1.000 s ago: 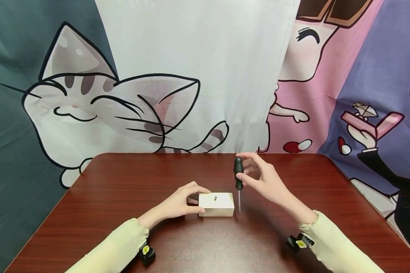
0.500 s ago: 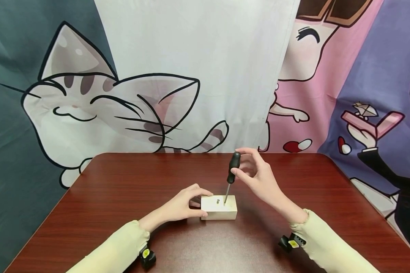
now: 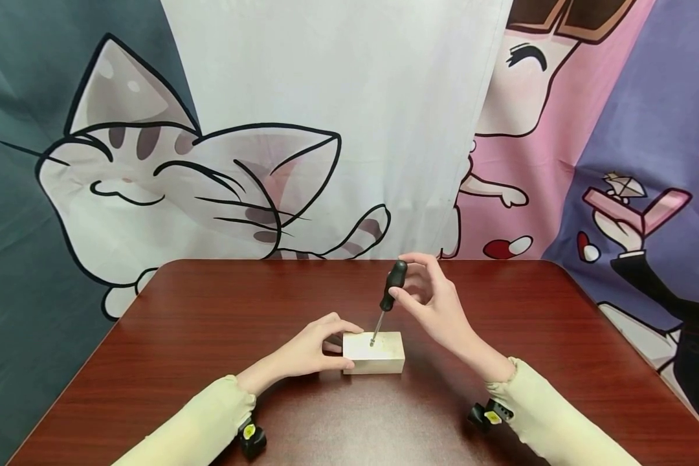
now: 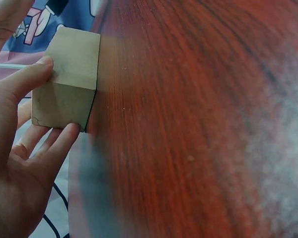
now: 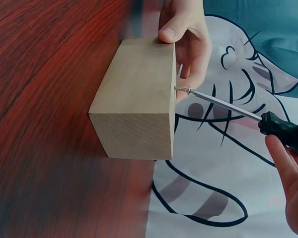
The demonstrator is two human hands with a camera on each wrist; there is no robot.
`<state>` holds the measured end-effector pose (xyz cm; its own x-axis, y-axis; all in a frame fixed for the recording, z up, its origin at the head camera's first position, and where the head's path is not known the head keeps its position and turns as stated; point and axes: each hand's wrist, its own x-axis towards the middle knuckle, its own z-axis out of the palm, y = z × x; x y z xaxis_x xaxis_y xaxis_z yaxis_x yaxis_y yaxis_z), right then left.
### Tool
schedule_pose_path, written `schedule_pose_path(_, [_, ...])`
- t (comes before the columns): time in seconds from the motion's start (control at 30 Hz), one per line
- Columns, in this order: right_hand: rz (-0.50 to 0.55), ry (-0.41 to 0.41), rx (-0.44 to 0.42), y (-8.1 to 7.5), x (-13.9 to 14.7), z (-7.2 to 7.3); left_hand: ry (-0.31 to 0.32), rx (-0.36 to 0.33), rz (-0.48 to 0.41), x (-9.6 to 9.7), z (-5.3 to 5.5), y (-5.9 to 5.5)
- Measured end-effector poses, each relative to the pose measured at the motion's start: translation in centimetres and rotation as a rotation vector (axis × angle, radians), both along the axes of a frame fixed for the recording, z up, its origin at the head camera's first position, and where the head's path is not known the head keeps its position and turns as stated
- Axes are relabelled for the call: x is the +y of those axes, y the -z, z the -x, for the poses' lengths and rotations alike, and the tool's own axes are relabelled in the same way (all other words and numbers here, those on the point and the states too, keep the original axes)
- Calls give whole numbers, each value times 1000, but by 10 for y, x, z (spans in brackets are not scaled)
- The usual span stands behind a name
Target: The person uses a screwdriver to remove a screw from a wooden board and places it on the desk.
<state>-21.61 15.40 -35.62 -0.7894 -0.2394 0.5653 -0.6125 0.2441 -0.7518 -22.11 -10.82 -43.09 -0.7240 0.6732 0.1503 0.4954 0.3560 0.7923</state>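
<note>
A pale wooden block (image 3: 374,364) lies on the table, its left end gripped between the thumb and fingers of my left hand (image 3: 310,347). From its top face sticks a small screw (image 5: 182,89), partly sunk in the wood. My right hand (image 3: 437,304) holds a screwdriver (image 3: 394,285) by its black handle, thumb on one side and fingers on the other. The screwdriver leans to the right, and its steel shaft (image 5: 226,104) ends at the screw's head. In the left wrist view the thumb (image 4: 37,74) lies against the block's edge.
The dark red wooden table (image 3: 239,291) has a glossy surface. Behind it hangs a cloth backdrop (image 3: 326,77) with a cartoon cat and figures. Each wrist carries a small black camera (image 3: 252,441) below its pale sleeve.
The screwdriver has moved left from beside the block, over its top, to the screw's head, and now tilts. The block and left hand shifted slightly right, then stayed.
</note>
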Motion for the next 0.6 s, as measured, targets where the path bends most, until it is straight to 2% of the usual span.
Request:
schedule_pose_path(0.13, [-9, 48, 12, 1, -1, -2, 1, 15, 3, 0, -1, -1])
schedule_pose_path(0.37, [-7, 130, 25, -4, -5, -7, -1, 130, 5, 3, -4, -4])
schedule_pose_path(0.6, [16, 133, -15, -7, -6, -5, -20, 133, 5, 6, -6, -6])
